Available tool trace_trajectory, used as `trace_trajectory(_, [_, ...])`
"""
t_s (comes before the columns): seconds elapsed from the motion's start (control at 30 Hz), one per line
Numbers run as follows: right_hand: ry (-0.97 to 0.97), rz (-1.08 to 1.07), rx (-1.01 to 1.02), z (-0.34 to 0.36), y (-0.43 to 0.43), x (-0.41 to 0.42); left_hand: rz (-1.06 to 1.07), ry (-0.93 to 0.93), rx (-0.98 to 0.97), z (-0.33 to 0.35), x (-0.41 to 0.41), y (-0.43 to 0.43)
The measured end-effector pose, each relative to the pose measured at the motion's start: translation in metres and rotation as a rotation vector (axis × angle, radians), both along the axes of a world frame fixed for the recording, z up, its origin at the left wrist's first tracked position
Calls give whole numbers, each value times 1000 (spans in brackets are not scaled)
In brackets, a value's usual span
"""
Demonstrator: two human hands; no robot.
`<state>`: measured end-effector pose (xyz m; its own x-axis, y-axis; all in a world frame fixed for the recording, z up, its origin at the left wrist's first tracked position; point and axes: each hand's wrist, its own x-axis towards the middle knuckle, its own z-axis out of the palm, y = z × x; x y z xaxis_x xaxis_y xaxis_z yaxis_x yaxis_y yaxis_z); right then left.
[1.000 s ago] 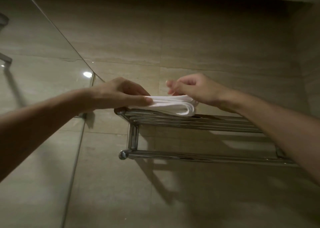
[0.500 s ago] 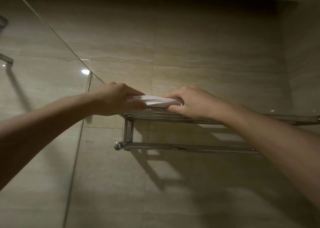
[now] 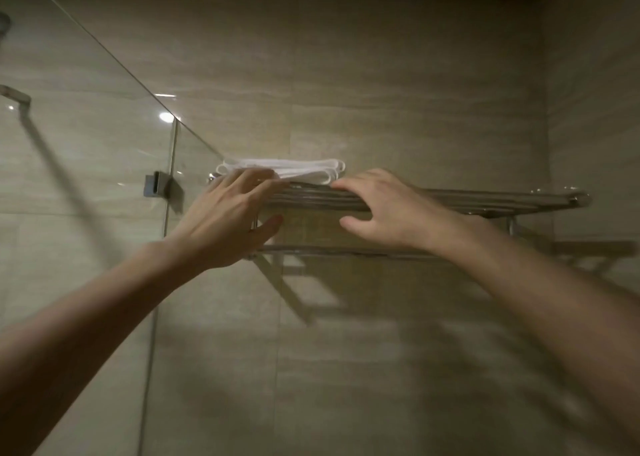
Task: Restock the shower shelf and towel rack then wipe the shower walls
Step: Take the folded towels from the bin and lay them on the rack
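A folded white towel point(image 3: 304, 170) lies on the left end of the chrome wall-mounted towel rack point(image 3: 467, 201), just beyond both hands' fingers. The left hand point(image 3: 225, 220) has its fingers point(image 3: 256, 178) stretched nearly straight, tips against the towel's front edge. The right hand point(image 3: 388, 209) is loosely spread, its fingertips on the rack's front rail, holding nothing.

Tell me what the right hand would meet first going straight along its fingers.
Probably the folded white towel on the towel rack; the right hand points at its right end, depth unclear.
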<state>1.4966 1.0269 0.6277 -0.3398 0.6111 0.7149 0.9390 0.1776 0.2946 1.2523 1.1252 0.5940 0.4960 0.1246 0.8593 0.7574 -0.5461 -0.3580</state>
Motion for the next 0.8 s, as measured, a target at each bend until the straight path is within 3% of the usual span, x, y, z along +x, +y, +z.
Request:
trace_trajectory(0.1, [-18,14,-25,-44,-5,10,-7,-4,14,-32,10,-7])
trace_trajectory(0.17, [-7,10,-98,-81,-8,16,1,15,-113,-65,16,-14])
trace_trajectory(0.43, [183,-37,-501,-263,-46,45,86,34,-1024,-276,32,-75])
trace_trajectory(0.6, [330,-92,-782,-405,-107,68,115,37,-1417,-424,27,-127])
trace_trajectory(0.8, [609,-272,-1104,-562,-223,100,124,-93,-1856,-611,-8,-181])
